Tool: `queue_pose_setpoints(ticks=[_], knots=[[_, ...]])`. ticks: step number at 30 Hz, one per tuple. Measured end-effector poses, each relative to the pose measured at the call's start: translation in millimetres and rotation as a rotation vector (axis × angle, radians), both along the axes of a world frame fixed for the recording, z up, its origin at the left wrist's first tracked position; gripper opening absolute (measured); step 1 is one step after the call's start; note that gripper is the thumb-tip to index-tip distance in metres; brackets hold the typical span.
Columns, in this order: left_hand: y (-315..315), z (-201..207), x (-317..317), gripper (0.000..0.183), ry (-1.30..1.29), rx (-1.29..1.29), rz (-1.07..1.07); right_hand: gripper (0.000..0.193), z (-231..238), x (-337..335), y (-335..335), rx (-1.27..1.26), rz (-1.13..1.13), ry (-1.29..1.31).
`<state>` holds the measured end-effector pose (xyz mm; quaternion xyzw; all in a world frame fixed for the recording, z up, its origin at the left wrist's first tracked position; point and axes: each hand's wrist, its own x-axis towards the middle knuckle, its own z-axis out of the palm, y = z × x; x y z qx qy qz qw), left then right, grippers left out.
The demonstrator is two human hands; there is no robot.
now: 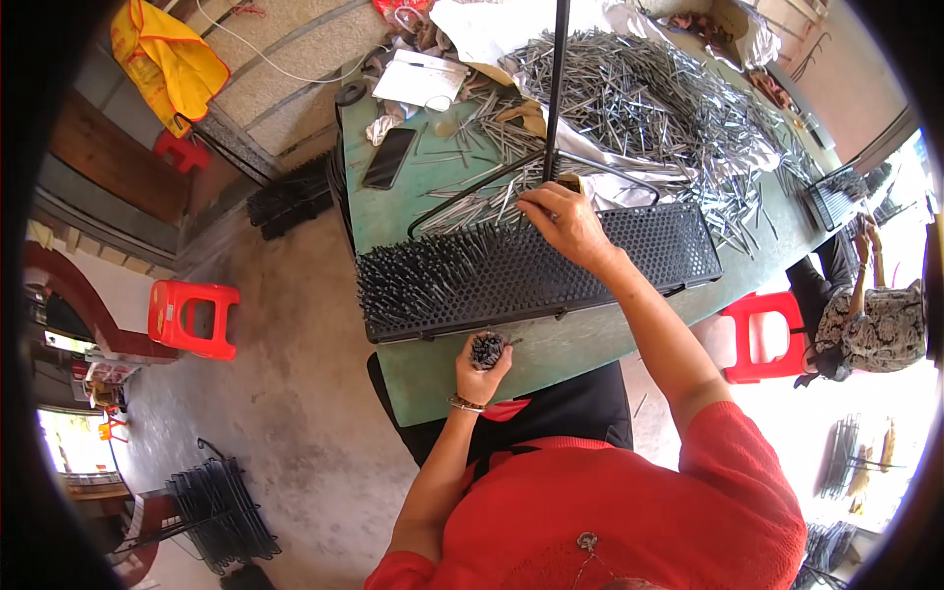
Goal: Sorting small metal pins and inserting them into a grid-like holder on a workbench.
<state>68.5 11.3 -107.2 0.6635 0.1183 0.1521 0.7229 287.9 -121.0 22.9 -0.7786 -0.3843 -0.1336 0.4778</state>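
My left hand [476, 382] is closed around a bundle of thin dark metal rods [487, 350], their ends facing up, just in front of the table's near edge. A long black perforated rack [629, 258] lies along that edge. Many rods [423, 277] stand upright in the holes of its left part, while the holes of the right part are bare. Over the rack's far edge, near the middle, my right hand [570, 224] has its thumb and fingers pinched together. Whatever is between those fingertips is too small to make out.
A large heap of loose rods [639, 93] covers the back of the green table [393, 221]. A black upright bar [558, 88] rises behind the rack. At the back left lie a phone [390, 158] and a white notepad [418, 79]. Another person [880, 324] sits at the right.
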Motion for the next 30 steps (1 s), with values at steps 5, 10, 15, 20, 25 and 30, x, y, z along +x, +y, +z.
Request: queue_pose_setpoints(ticks=[5,10,15,20,25,30], knots=[[3.9,-1.3,-1.3,0.018,-0.034,-0.039,0.010,0.012,4.6,-2.5,-1.1,-0.064,-0.035,0.017],[4.1,5.2,-5.2,0.015,0.052,-0.100,-0.045,0.012,-14.0,-3.4,3.4,-0.017,-0.034,0.038],[-7.1,48.3,-10.6,0.017,0.324,-0.468,-0.139,0.012,-23.5,-2.9,6.5,0.008,-0.060,0.083],[-11.1,56.3,-17.8,0.018,0.372,-0.521,-0.262,0.013,-23.3,-1.3,9.5,-0.009,-0.047,0.089],[-6.6,62.7,-14.6,0.018,0.392,-0.568,-0.349,0.015,-24.9,-1.3,11.2,-0.044,-0.067,0.027],[-7.7,74.4,-14.9,0.021,0.385,-0.574,-0.388,0.016,-26.9,-1.9,11.3,-0.123,-0.099,0.019]])
